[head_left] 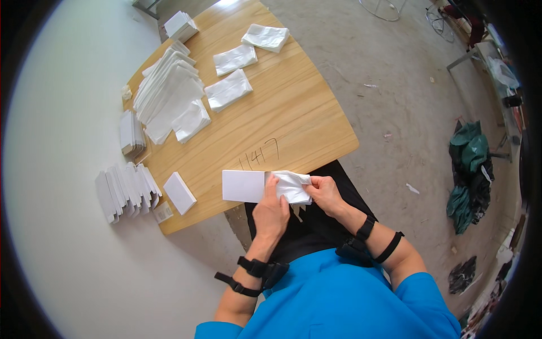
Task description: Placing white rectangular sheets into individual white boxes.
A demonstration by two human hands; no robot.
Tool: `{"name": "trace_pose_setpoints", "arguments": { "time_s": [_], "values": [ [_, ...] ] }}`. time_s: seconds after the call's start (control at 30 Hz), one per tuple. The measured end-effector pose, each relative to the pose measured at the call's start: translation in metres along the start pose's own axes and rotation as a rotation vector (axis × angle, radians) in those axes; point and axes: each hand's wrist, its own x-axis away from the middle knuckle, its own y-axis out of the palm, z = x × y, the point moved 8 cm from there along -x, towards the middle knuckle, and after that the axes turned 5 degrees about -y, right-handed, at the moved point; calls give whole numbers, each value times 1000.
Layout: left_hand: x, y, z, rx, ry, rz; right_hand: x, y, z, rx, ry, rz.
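A white box (pixel 243 185) lies flat at the table's near edge. Against its right end sits a folded bundle of thin white plastic (pixel 292 186); how far it reaches into the box is hidden. My left hand (pixel 271 214) closes around the bundle's left part, index finger and thumb on it beside the box's end. On the other side, my right hand (pixel 328 195) pinches the bundle's right end between thumb and fingers. Both forearms wear black straps.
Three folded white bundles (pixel 228 90) lie farther back on the wooden table (pixel 299 113). A fanned pile of white plastic (pixel 166 90) is at the left. White boxes (pixel 127 189) stand along the wall side; one flat box (pixel 179 193) lies nearby. Green-black bags (pixel 468 169) rest on the floor.
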Motion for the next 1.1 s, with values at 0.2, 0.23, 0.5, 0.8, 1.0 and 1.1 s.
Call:
{"name": "trace_pose_setpoints", "arguments": {
  "time_s": [0.2, 0.23, 0.5, 0.8, 1.0, 1.1],
  "values": [
    [-14, -54, -35, -389, 224, -49, -5, 5, -5, 46, -8, -7],
    [-21, -58, -47, -392, 219, -45, -8, 8, -6, 5, -17, -20],
    [-43, -49, -60, -411, 338, -160, -16, 28, -11, 29, 31, -14],
    [-44, -50, -59, -328, 346, -149, -9, 30, -34, 39, 76, -14],
    [-44, -49, -60, -324, 352, -154, -2, 26, -28, 160, 38, 138],
    [-45, -47, -61, -334, 320, -181, -2, 20, -17, 127, 83, 191]
  ]
}}
